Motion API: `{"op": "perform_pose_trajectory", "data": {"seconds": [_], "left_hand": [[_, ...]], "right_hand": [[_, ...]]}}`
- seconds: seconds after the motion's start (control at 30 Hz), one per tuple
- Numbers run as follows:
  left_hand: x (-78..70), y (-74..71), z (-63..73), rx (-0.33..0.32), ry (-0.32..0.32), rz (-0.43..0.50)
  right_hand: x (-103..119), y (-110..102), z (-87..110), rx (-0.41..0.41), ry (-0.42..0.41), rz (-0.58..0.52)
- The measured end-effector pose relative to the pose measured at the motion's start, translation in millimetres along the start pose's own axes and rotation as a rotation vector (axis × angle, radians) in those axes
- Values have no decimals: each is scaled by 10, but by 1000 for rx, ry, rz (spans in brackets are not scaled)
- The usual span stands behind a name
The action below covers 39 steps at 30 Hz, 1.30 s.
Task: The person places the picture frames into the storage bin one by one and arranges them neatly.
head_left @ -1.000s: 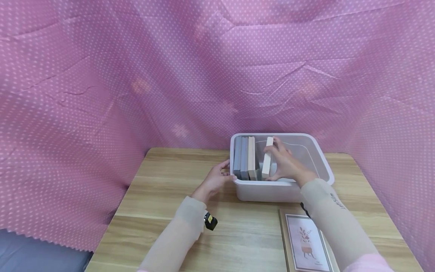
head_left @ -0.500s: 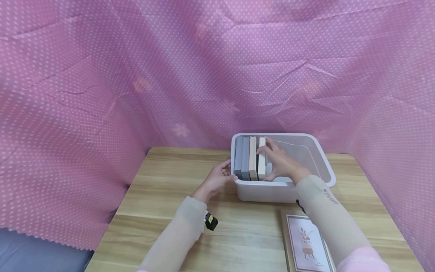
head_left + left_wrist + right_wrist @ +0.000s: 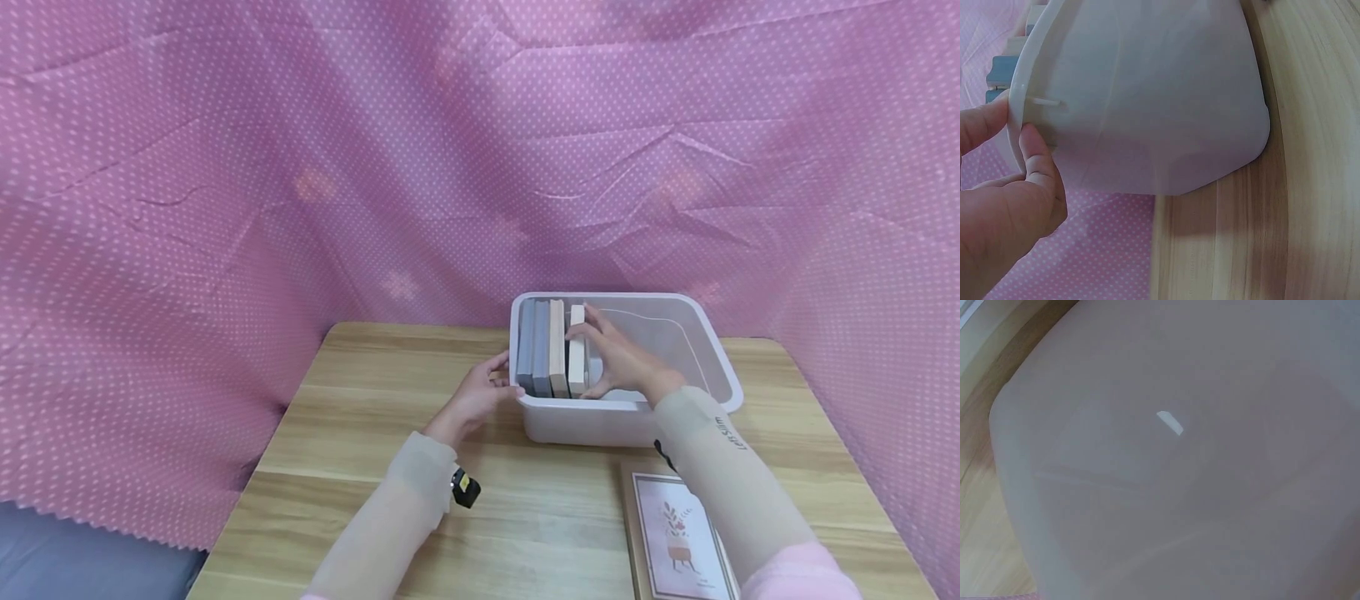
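Note:
A white plastic bin (image 3: 592, 427) stands near the table's back edge. Its left end holds a row of upright books: two blue-grey books (image 3: 541, 350), then a tan book (image 3: 557, 350). My right hand (image 3: 628, 363) reaches inside and grips a cream-edged book (image 3: 577, 354) between thumb and fingers. That book stands upright just right of the tan one, with a narrow dark gap between them. At the bin's left front corner, my left hand (image 3: 474, 398) pinches the rim; the left wrist view shows thumb and fingers (image 3: 1040, 156) on either side of it. The right wrist view shows only bin wall (image 3: 1116, 506) and some table.
In front of the bin, partly under the right forearm, lies a flat tan-edged piece with a framed plant picture (image 3: 678, 542). The wooden table (image 3: 360, 433) extends to the left. A pink dotted cloth (image 3: 450, 167) hangs behind and at both sides.
My right hand has moved left with the cream-edged book, bringing it up near the tan book. Over the last half second it has hardly shifted. The left hand stays on the rim.

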<state>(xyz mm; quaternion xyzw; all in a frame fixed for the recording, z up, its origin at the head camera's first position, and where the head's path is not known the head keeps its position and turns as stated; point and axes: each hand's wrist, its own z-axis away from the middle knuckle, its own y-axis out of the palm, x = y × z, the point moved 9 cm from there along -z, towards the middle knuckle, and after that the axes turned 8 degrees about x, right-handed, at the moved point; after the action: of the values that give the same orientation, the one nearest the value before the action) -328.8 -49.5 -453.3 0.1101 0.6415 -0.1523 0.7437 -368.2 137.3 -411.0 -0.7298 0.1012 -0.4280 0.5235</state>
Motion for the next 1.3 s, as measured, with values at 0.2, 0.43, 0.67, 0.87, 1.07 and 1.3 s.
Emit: {"op": "perform_pose_trajectory", "data": {"seconds": [0.2, 0.43, 0.67, 0.87, 1.07, 1.3], "left_hand": [[6, -2, -5, 3, 10, -7], [-7, 3, -12, -2, 10, -10], [-4, -8, -37, -9, 10, -3], [-1, -12, -48, -14, 0, -11], [-31, -6, -46, -11, 7, -7], [15, -24, -72, -22, -9, -22]], "right_hand": [[12, 27, -27, -23, -77, 7], [68, 17, -38, -84, -235, 25], [39, -12, -44, -83, -211, -20], [2, -7, -64, -70, -175, -24], [-45, 2, -73, -68, -144, -11], [-57, -1, -53, -85, -129, -26]]}}
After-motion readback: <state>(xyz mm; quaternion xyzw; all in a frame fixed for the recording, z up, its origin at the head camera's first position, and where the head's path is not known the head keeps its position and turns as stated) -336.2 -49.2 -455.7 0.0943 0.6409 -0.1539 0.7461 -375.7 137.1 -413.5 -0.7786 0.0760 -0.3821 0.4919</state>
